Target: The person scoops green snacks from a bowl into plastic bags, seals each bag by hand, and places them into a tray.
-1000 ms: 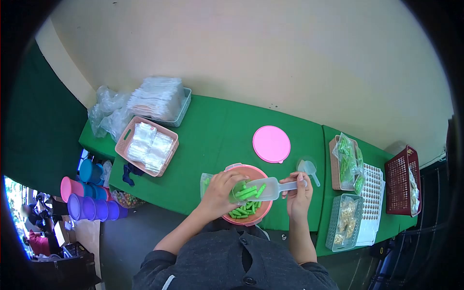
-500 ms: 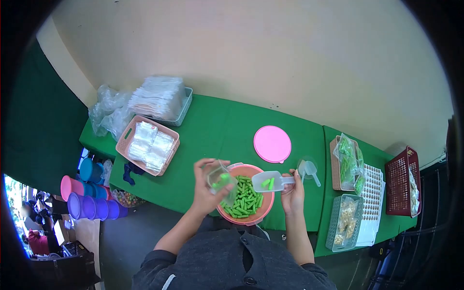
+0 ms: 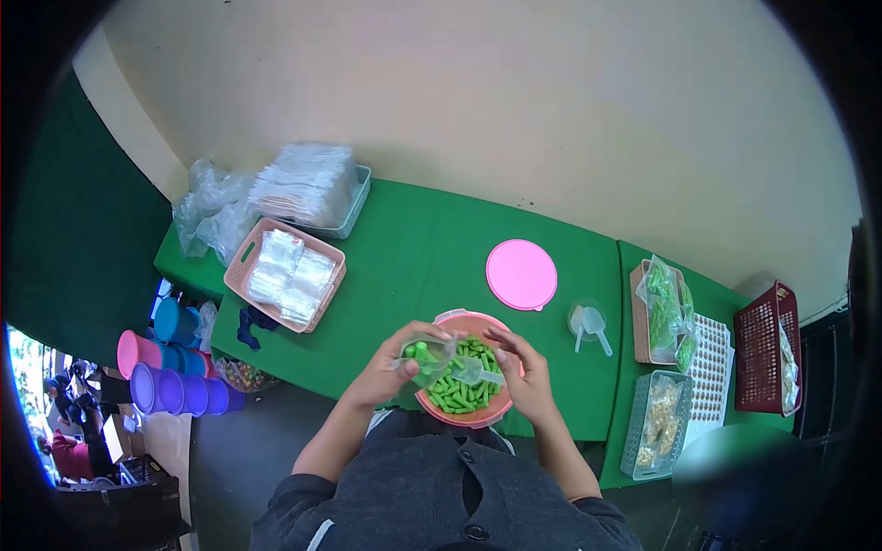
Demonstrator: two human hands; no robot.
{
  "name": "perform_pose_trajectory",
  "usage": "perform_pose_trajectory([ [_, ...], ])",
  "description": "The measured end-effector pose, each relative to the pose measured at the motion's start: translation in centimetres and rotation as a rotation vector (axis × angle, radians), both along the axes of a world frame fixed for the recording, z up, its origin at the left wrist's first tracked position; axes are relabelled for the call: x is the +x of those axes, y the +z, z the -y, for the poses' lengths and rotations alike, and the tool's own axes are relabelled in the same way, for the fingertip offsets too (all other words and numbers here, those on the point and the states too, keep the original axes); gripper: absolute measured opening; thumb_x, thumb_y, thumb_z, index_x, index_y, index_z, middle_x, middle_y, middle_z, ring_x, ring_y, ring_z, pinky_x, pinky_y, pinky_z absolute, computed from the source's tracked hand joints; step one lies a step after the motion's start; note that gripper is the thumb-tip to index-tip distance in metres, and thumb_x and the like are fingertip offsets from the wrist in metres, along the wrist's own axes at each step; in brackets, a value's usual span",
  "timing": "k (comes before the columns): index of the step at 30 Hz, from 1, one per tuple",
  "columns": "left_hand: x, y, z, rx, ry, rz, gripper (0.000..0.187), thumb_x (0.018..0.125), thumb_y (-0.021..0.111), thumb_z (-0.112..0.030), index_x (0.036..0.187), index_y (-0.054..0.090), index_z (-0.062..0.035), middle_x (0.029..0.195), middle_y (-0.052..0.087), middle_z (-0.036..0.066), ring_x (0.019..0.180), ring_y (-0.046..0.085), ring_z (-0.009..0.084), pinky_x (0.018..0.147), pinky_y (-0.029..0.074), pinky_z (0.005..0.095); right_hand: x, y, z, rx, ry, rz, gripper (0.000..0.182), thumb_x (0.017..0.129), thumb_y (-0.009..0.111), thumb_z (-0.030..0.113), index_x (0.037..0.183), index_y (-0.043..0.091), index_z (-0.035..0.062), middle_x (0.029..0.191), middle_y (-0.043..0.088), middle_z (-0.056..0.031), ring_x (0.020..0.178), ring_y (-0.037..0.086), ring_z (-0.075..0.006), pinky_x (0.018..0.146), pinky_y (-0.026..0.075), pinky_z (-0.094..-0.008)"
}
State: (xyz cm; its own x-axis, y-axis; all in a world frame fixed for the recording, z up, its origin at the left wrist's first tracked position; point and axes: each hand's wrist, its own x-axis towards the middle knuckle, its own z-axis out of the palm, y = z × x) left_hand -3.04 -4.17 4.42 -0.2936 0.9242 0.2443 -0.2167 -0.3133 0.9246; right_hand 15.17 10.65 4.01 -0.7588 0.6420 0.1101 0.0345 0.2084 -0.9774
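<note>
My left hand (image 3: pixel 386 367) grips a clear plastic bag (image 3: pixel 432 354) with a few green stick-shaped pieces inside, held over the left side of a pink tub (image 3: pixel 473 321). Many more short green sticks (image 3: pixel 450 397) fill the tub. A translucent scoop (image 3: pixel 470 371) rests on them, its handle pointing right toward my right hand (image 3: pixel 525 375). That hand is over the tub's right rim, fingers apart, with nothing seen in it. Beyond the tub lies a round pink lid (image 3: pixel 522 275).
Small white scoops (image 3: pixel 590 321) lie in a clear dish to the right. Baskets of bagged goods (image 3: pixel 660 308) and a dark red basket (image 3: pixel 767 349) stand farther right. At left are a pink basket of clear bags (image 3: pixel 292 275) and a stack of white packets (image 3: pixel 303 184).
The scoop, held in my right hand before, now lies on the green sticks in the tub. My right hand has moved left and opened. The bag has shifted slightly right.
</note>
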Motion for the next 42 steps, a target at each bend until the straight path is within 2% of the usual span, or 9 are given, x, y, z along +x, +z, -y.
perform_pose_trajectory([
  [6,2.5,0.6,-1.4,-0.064,0.033,-0.437,0.073,0.098,0.019,-0.058,0.142,0.040,-0.0031,0.158,0.011,0.017,0.145,0.015,0.0346,0.116,0.011,0.0493,-2.1,-0.3,1.9,-0.131,0.146,-0.164,0.019,0.086,0.066,0.010,0.102,0.064,-0.0008,0.100,0.063,-0.0097,0.101,0.058,-0.0205,0.089,0.044,-0.0339],
  [15,2.1,0.9,-0.5,-0.165,0.144,-0.719,0.086,0.094,0.012,-0.065,0.151,0.007,-0.0021,0.157,0.010,0.018,0.144,0.015,0.0352,0.117,0.007,0.0483,-3.3,0.1,3.3,0.421,0.212,-0.122,0.016,0.096,0.051,0.012,0.088,0.057,-0.0006,0.083,0.055,-0.0147,0.081,0.057,-0.0267,0.074,0.045,-0.0364],
  [19,2.1,0.8,-0.5,-0.156,0.130,-0.650,0.086,0.093,0.012,-0.065,0.151,0.006,-0.0019,0.158,0.009,0.017,0.145,0.015,0.0353,0.117,0.005,0.0478,-2.8,1.0,1.1,0.300,0.066,-0.018,0.015,0.093,0.053,0.011,0.085,0.055,-0.0010,0.077,0.052,-0.0162,0.075,0.055,-0.0344,0.071,0.046,-0.0408],
  [22,2.1,0.9,-0.6,-0.179,0.112,-0.659,0.093,0.089,0.009,-0.071,0.151,0.012,-0.0011,0.154,0.022,0.021,0.143,0.022,0.0336,0.116,0.011,0.0495,-2.6,-0.5,2.3,0.478,0.103,-0.125,0.014,0.091,0.056,0.011,0.087,0.057,-0.0015,0.078,0.055,-0.0169,0.072,0.056,-0.0347,0.069,0.046,-0.0414],
  [24,2.1,0.2,-0.3,-0.091,0.068,-0.242,0.076,0.095,0.037,-0.060,0.142,0.039,0.0005,0.140,0.046,0.021,0.131,0.044,0.0307,0.113,0.025,0.0474,-2.2,0.1,2.1,0.435,0.046,-0.099,0.012,0.090,0.057,0.010,0.087,0.058,-0.0021,0.080,0.058,-0.0174,0.073,0.057,-0.0350,0.068,0.046,-0.0418],
  [27,2.1,-1.0,0.4,-0.255,0.224,-0.396,0.041,0.092,0.063,-0.030,0.119,0.063,0.0016,0.115,0.065,0.016,0.111,0.060,0.0232,0.104,0.039,0.0404,-2.0,0.7,1.2,0.455,0.083,-0.051,0.012,0.090,0.057,0.010,0.088,0.059,-0.0022,0.080,0.058,-0.0174,0.074,0.057,-0.0342,0.068,0.046,-0.0420],
  [30,2.7,-1.8,0.0,-0.222,0.344,-0.288,0.020,0.083,0.072,-0.004,0.103,0.070,0.0009,0.101,0.070,0.012,0.098,0.065,0.0186,0.098,0.045,0.0352,-1.6,-0.4,1.4,0.489,0.056,-0.075,0.013,0.092,0.055,0.009,0.087,0.059,-0.0026,0.081,0.058,-0.0165,0.074,0.058,-0.0307,0.067,0.045,-0.0390],
  [36,3.7,-0.6,-0.6,-0.266,0.410,-0.001,0.026,0.082,0.070,0.003,0.108,0.067,0.0040,0.101,0.070,0.013,0.092,0.067,0.0164,0.087,0.051,0.0305,-1.8,-1.1,2.6,-0.051,0.012,-0.198,0.013,0.090,0.061,0.011,0.093,0.064,-0.0018,0.086,0.060,-0.0095,0.082,0.059,-0.0210,0.075,0.045,-0.0313],
  [42,4.6,-1.8,-0.4,-0.200,0.414,-0.076,0.034,0.083,0.068,0.003,0.117,0.063,0.0042,0.104,0.069,0.015,0.093,0.068,0.0185,0.084,0.053,0.0283,-1.3,-0.6,2.7,0.007,-0.012,-0.146,0.012,0.087,0.066,0.010,0.090,0.068,-0.0016,0.086,0.062,-0.0090,0.084,0.059,-0.0199,0.077,0.045,-0.0308],
])
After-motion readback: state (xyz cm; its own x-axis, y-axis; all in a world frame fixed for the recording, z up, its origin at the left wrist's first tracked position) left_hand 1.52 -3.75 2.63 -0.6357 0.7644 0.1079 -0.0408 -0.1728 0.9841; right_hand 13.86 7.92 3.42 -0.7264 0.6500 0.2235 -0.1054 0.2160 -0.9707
